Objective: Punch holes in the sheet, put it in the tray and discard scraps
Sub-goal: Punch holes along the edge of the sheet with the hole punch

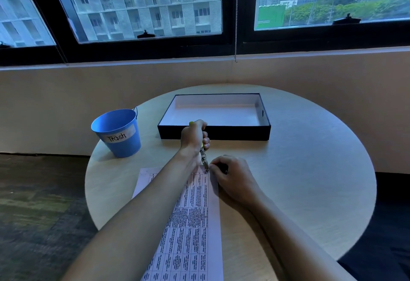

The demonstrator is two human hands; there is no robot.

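As left hand (pixel 194 137) hides punch (pixel 204 161), perhaps biting sheet (pixel 195 225)

The only word that is reading clearly is "Trash". It is sitting in dark handwritten marker on a white label (pixel 120 136), which is sticking to the side of the blue bucket (pixel 124 147) at the far left of the worktop (pixel 310 169). The label is facing the camera and tilting slightly upward to the right. The sheet (pixel 193 225) at the near edge is carrying a printed table with dark type filling its cells. That type is blurring into blocks, and nothing on it is coming through as words. A green board (pixel 271 16) outdoors, far beyond the worktop, is showing pale marks too small to read.
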